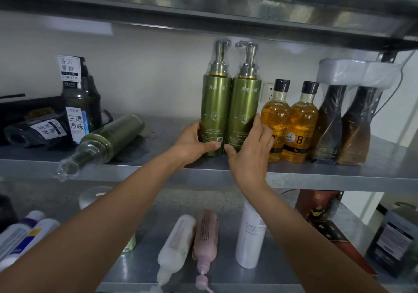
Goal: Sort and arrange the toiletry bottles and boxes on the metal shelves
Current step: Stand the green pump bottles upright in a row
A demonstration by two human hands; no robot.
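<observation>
Two tall green pump bottles stand upright side by side on the middle metal shelf [316, 177]. My left hand [194, 143] grips the base of the left green bottle [214, 102]. The right green bottle [244, 104] is held at its lower part by my right hand [251, 147], fingers wrapped round its right side. A third green pump bottle [108, 141] lies on its side to the left, its pump past the shelf edge.
Two amber bottles [289, 120] and two dark wrapped bottles [346, 127] stand to the right. A dark green bottle [81, 102] and black packs sit at left. On the lower shelf lie white [174, 245] and pink [204, 240] bottles, a white cylinder [250, 236], tubes, boxes.
</observation>
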